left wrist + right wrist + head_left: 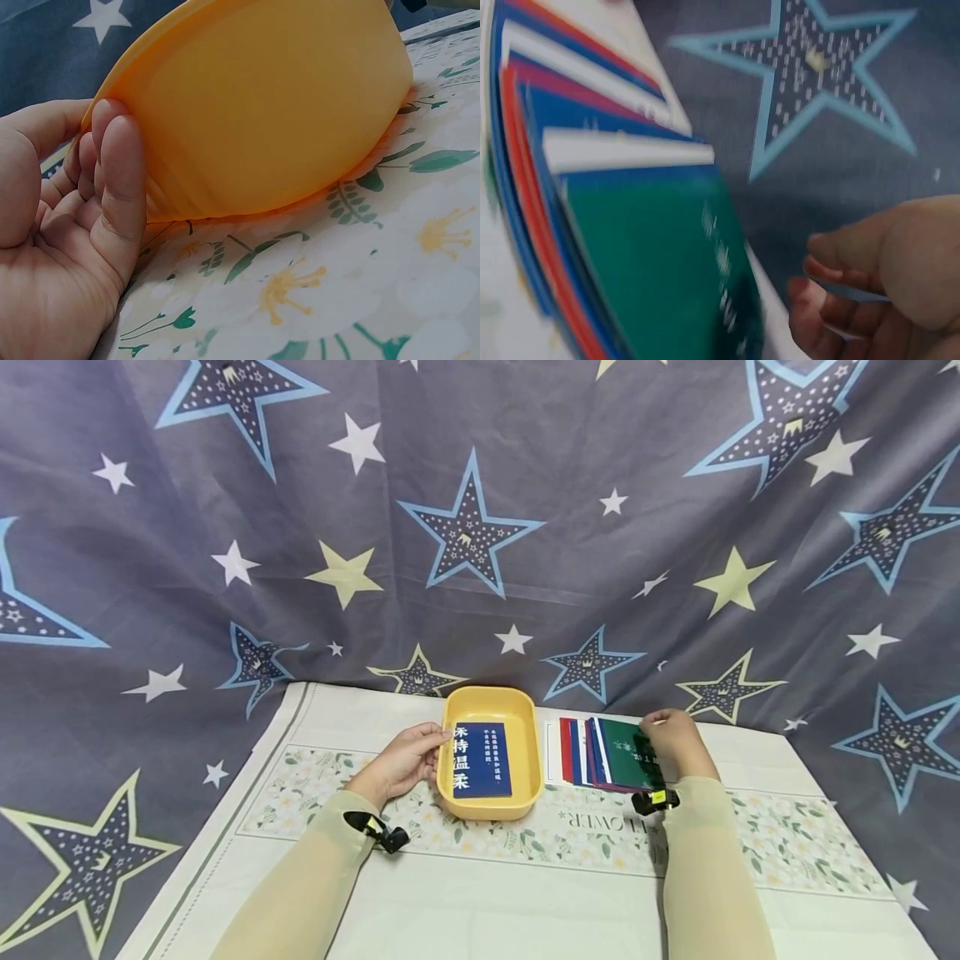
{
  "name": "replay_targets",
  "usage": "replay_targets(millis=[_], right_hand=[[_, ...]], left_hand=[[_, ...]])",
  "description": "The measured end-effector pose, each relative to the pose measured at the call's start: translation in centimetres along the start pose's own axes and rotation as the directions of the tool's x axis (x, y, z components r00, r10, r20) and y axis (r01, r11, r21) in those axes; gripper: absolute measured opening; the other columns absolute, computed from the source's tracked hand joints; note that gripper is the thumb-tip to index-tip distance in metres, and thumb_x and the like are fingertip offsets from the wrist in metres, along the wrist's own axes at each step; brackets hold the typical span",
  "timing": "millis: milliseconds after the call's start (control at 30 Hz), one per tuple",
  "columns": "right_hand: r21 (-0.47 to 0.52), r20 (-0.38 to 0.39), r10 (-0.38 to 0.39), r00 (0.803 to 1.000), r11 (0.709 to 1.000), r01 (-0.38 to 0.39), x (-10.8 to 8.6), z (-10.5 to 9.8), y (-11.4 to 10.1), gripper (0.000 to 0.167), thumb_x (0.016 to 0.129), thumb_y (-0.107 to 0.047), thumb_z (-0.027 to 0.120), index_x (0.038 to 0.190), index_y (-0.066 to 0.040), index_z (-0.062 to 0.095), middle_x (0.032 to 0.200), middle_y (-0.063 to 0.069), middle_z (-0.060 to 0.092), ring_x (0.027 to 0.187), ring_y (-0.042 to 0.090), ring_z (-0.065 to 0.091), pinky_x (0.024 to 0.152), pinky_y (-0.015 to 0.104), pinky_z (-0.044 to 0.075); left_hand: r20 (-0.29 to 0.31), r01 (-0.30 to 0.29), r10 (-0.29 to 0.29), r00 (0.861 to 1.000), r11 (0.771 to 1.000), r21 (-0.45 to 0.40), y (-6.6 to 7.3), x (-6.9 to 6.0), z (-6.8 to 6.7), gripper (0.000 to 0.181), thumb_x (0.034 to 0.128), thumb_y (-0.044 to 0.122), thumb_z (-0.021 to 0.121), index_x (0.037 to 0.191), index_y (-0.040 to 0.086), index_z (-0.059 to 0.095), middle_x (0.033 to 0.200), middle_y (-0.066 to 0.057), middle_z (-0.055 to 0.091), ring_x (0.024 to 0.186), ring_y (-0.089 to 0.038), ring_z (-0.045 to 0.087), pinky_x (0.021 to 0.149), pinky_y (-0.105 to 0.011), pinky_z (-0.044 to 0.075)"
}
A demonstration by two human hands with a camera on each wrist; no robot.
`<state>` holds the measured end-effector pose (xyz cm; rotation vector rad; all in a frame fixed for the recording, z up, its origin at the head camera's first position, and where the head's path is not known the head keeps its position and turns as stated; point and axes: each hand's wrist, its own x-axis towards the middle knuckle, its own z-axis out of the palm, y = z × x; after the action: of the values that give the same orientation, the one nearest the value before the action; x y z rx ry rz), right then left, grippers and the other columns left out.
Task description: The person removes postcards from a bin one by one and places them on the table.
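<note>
My left hand (405, 762) grips the left rim of a yellow plastic tray (528, 764); in the left wrist view its thumb lies over the rim and its fingers press the outer wall. Inside the tray lies a dark blue card (482, 770) with white characters. To the right, overlapping cards are fanned out in a row, with a green card (624, 753) on top. My right hand (681, 745) hovers at the green card's upper right corner. The right wrist view shows its fingers loosely bent, apart from the cards, with nothing between them.
A white tablecloth (480, 902) with a floral band (795, 839) covers the table. Behind it hangs a dark star-patterned curtain (480, 627), close to the tray's far edge. Small cameras are strapped to the left wrist (377, 832) and right wrist (656, 802).
</note>
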<state>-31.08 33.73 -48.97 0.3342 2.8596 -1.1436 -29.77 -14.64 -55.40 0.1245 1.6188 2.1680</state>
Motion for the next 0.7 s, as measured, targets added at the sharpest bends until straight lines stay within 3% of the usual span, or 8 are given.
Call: replay_targets(millis=[167,300,567,700], right_hand=[[0.042,0.044,-0.100,0.994,0.994,0.098,-0.2,0.8,-3.4,0.033,0.117,-0.026,0.062,0.129,0.002,0.073,0.119,0.024,0.077,0.099,0.031,0.073,0.092,0.046,0.060],[0.059,0.089,-0.189,0.978,0.981,0.185,-1.3,1.6,-6.3,0.031,0.116,-0.027,0.065,0.127,0.001,0.074,0.114,0.023,0.078,0.094,0.031,0.074,0.087,0.037,0.058],[0.054,0.155,-0.288,0.945,0.958,0.283,-3.2,3.5,-11.7,0.035,0.113,-0.032,0.070,0.136,-0.006,0.072,0.102,0.011,0.079,0.090,0.029,0.073,0.078,0.036,0.059],[0.062,0.220,-0.319,0.922,0.948,0.313,-4.0,5.0,-13.4,0.036,0.113,-0.031,0.071,0.139,-0.006,0.071,0.107,0.015,0.080,0.093,0.035,0.076,0.074,0.033,0.062]], left_hand=[[-0.001,0.001,-0.001,1.000,1.000,-0.003,-0.1,0.0,-0.2,0.017,0.1182,0.020,0.061,0.109,0.005,0.060,0.081,-0.001,0.071,0.060,-0.009,0.064,0.055,-0.024,0.063],[0.007,0.007,-0.007,1.000,1.000,0.001,-0.3,-0.1,-0.4,0.018,0.1184,0.019,0.061,0.113,0.002,0.060,0.082,-0.003,0.073,0.060,-0.010,0.066,0.056,-0.026,0.065],[-0.003,-0.016,0.016,1.000,1.000,0.000,0.1,-0.1,-0.5,0.017,0.1188,0.019,0.060,0.107,0.007,0.061,0.079,0.000,0.070,0.058,-0.008,0.064,0.053,-0.023,0.062],[0.012,-0.007,0.007,1.000,1.000,0.003,0.1,-0.1,-0.3,0.017,0.1187,0.019,0.060,0.112,0.004,0.061,0.082,-0.002,0.072,0.059,-0.009,0.066,0.054,-0.024,0.063]])
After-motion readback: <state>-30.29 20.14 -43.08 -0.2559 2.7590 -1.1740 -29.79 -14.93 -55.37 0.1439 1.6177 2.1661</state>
